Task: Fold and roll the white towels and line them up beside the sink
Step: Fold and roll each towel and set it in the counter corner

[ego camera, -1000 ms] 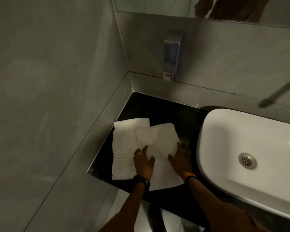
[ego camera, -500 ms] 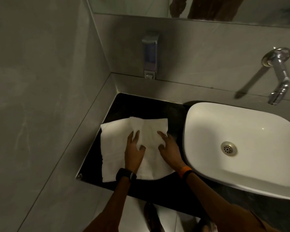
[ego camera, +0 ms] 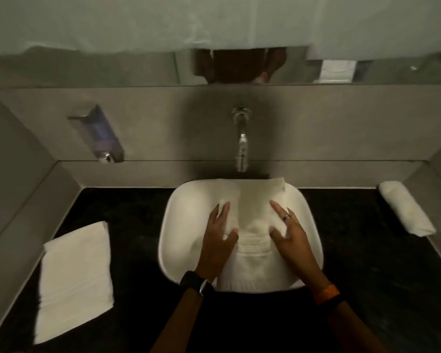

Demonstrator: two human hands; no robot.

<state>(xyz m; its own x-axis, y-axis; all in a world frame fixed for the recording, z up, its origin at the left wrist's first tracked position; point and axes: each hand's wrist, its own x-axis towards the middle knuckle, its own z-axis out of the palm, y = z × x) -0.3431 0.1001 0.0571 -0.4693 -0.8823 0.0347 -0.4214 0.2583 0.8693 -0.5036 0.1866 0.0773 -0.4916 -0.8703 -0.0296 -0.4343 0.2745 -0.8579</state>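
Note:
A white towel [ego camera: 256, 200] lies spread over the white sink [ego camera: 183, 212], reaching from its far rim to its near rim. My left hand [ego camera: 218, 238] grips the towel's left edge, with cloth bunched between thumb and fingers. My right hand [ego camera: 289, 235] grips its right edge the same way. A second white towel [ego camera: 75, 278] lies flat and folded on the black counter [ego camera: 127, 225] at the left. A rolled white towel [ego camera: 405, 208] lies on the counter at the far right, against the wall.
A chrome tap [ego camera: 242, 138] juts from the back wall above the sink. A soap dispenser [ego camera: 102, 133] is mounted on the wall at the left. Grey walls close in the counter on both sides, with a mirror [ego camera: 138, 67] above.
The top towel has moved from the left counter onto the sink, held in both hands. The view has swung right, so the tap and the rolled towel now show.

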